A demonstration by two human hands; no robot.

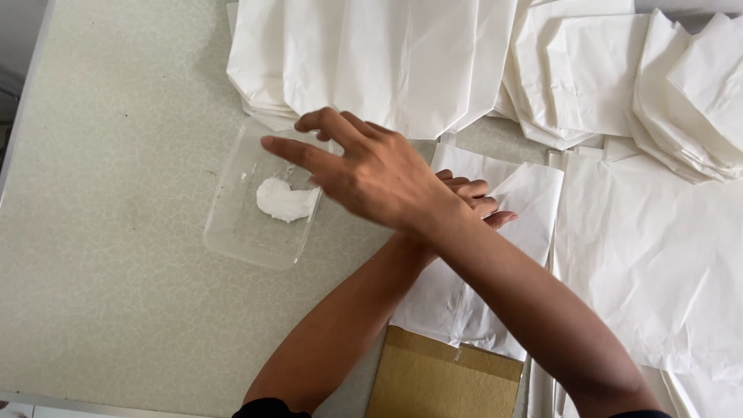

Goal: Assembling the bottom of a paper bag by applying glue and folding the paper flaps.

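My arms cross over the table. My right hand reaches left with fingers spread and extended, its fingertips above a clear plastic container that holds a lump of white paste. It holds nothing. My left hand lies mostly hidden under my right wrist; only its fingers show, resting flat on a folded white paper bag.
Stacks of white paper bags lie along the back and at the far right. More flat white paper covers the right side. A piece of brown cardboard sits at the near edge. The speckled table shows on the left.
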